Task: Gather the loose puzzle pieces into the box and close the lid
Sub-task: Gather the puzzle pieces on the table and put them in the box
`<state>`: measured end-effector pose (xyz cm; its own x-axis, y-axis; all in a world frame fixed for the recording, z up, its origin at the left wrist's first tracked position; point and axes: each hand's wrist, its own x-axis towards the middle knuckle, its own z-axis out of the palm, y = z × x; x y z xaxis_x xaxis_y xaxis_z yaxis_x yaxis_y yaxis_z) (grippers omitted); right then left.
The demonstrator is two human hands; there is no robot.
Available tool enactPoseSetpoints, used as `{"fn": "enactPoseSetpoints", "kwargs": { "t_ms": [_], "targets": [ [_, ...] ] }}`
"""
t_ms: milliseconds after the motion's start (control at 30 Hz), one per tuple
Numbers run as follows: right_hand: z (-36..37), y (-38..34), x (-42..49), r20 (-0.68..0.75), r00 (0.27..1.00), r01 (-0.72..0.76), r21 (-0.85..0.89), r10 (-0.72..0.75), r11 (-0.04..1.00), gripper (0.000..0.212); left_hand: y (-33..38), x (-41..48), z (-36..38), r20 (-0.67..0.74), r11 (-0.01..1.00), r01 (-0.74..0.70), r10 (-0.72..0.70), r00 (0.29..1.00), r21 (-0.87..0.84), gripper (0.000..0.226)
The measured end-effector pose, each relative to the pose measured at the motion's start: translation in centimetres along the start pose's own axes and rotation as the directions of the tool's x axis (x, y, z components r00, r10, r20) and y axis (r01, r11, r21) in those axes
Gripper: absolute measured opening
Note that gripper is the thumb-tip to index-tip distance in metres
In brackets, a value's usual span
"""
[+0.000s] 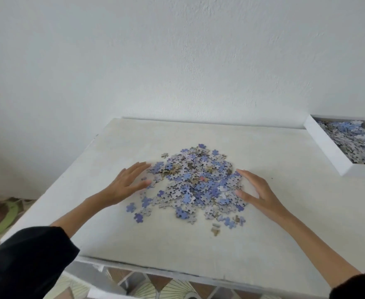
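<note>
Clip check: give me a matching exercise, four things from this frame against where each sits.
Things: 1 left hand; 2 right hand; 3 heap of blue and grey jigsaw pieces; 4 white cardboard box.
Places: A far right of the white table; B table's middle; C heap's left side; D heap's right side.
Pairs: 1-C; 2-D; 3-B; 4-A.

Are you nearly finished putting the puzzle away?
Not yet. Done: the white box already holds many pieces. In hand: the left hand and right hand, fingers straight, flank the big pile on the table. Left: that pile and a few stray pieces go in the box, then the lid, which isn't in view.
</note>
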<state>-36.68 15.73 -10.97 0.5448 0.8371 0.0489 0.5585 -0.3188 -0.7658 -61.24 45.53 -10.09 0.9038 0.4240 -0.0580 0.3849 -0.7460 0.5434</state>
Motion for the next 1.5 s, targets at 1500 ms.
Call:
{"fn": "enactPoseSetpoints", "kwargs": {
  "t_ms": [1500],
  "targets": [
    [2.7, -3.8, 16.0, 0.28, 0.959, 0.095, -0.169, -0.045, 0.981, 0.063, 6.6, 2.0, 6.5, -0.035, 0.963, -0.092, 0.104, 0.994, 0.252, 0.124]
  ]
}}
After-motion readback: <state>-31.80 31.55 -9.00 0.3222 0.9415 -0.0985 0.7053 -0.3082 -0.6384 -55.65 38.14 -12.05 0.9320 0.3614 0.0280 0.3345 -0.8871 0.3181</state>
